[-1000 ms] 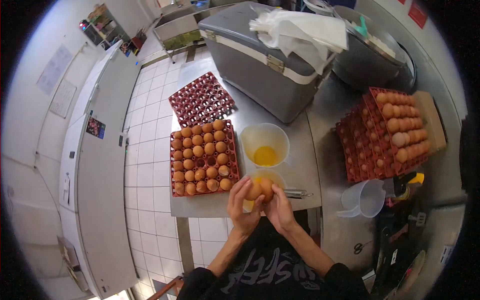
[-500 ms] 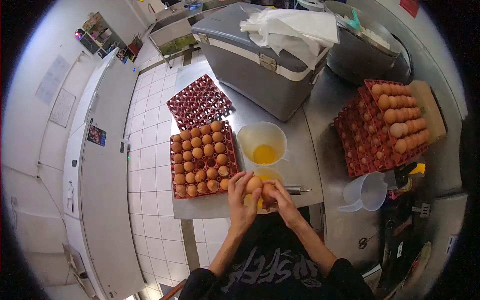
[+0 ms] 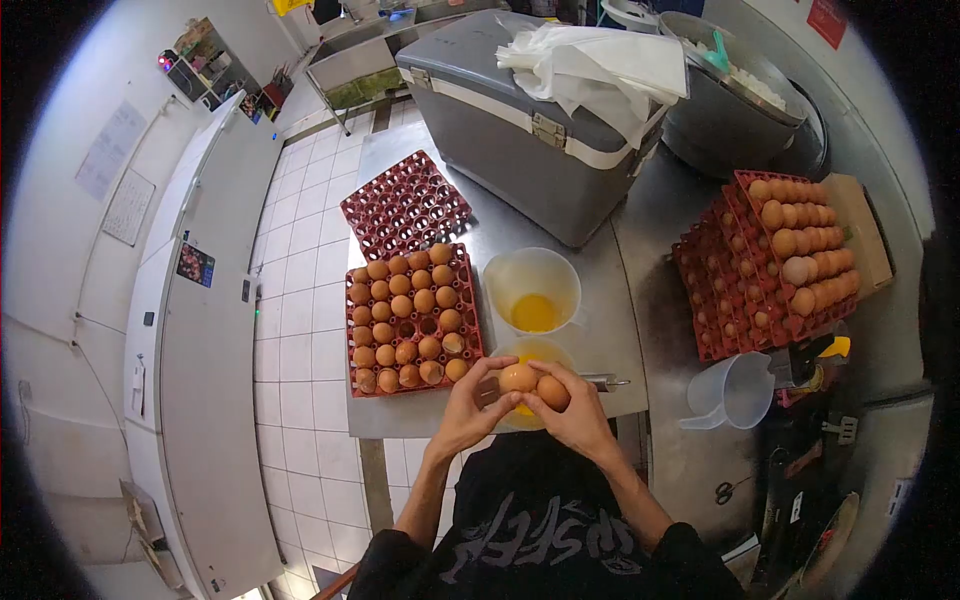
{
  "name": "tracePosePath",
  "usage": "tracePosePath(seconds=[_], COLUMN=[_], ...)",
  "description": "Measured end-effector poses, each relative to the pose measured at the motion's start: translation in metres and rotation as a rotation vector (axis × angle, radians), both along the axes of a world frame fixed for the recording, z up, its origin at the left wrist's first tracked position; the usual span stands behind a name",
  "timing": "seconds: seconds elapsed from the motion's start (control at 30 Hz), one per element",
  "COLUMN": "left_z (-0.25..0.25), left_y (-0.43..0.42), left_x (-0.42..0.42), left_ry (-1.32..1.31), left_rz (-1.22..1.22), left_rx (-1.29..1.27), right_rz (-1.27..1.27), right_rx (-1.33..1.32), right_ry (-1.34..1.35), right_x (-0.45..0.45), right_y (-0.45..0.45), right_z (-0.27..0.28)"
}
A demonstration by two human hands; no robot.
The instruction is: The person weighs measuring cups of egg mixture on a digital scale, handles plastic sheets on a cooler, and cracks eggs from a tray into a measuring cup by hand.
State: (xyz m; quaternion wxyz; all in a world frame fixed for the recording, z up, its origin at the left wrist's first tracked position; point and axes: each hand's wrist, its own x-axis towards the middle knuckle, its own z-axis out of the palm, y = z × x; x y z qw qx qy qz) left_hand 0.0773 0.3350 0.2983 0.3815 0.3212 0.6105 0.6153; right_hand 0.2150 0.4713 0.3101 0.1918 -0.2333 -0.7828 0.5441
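Note:
My left hand (image 3: 468, 408) is closed on a brown egg (image 3: 518, 378), with the thumb below it and the fingers at its far side. My right hand (image 3: 578, 418) curls around a second brown egg (image 3: 552, 392), and its thumb tip reaches the lower side of the first egg. Both eggs are side by side over a container (image 3: 562, 352) with yellow egg in it, which my hands partly cover. Just beyond stands a translucent pitcher (image 3: 505, 275) with yellow liquid egg at the bottom. Left of my hands, a red tray (image 3: 474, 338) carries rows of brown eggs, some of them broken shells.
A red tray without eggs (image 3: 405, 205) lies behind the filled one. The grey cooler (image 3: 520, 170) stands at the back. To the right are stacked egg trays (image 3: 715, 290), a clear jug (image 3: 735, 390) and scissors (image 3: 725, 492). A metal utensil handle (image 3: 608, 382) sticks out beside the container.
My right hand has turned, so its egg now shows more fully, and its thumb has come up to the left hand's egg. The view has shifted slightly.

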Motion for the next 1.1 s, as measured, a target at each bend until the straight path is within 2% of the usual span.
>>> tracePosePath(seconds=[0.07, 0.27, 0.5, 0.7, 0.77, 0.97, 1.1], left_z=[0.008, 0.021, 0.019, 0.006, -0.003, -0.015, -0.012], left_y=[-0.002, -0.005, -0.01, -0.008, -0.005, 0.0, 0.001], left_x=[-0.006, -0.006, -0.005, -0.013, -0.014, -0.013, -0.016], left_ry=[0.017, 0.236, 0.32, 0.376, 0.452, 0.416, 0.441], left_rz=[-0.055, -0.038, -0.044, -0.117, -0.116, -0.157, -0.19], left_rx=[-0.13, -0.182, -0.185, -0.242, -0.175, -0.225, -0.264], right_rz=[0.0, -0.017, 0.026, -0.001, -0.07, -0.169, -0.18], right_rx=[-0.08, -0.195, -0.259, -0.179, -0.095, 0.087, 0.055], right_ry=[0.014, 0.045, -0.031, 0.014, -0.025, -0.105, -0.114], right_x=[0.0, 0.003, 0.003, 0.003, 0.002, 0.0, -0.002], right_y=[-0.001, -0.008, -0.005, -0.013, -0.017, -0.025, -0.025], right_z=[-0.001, -0.008, -0.004, -0.031, -0.038, -0.045, -0.046])
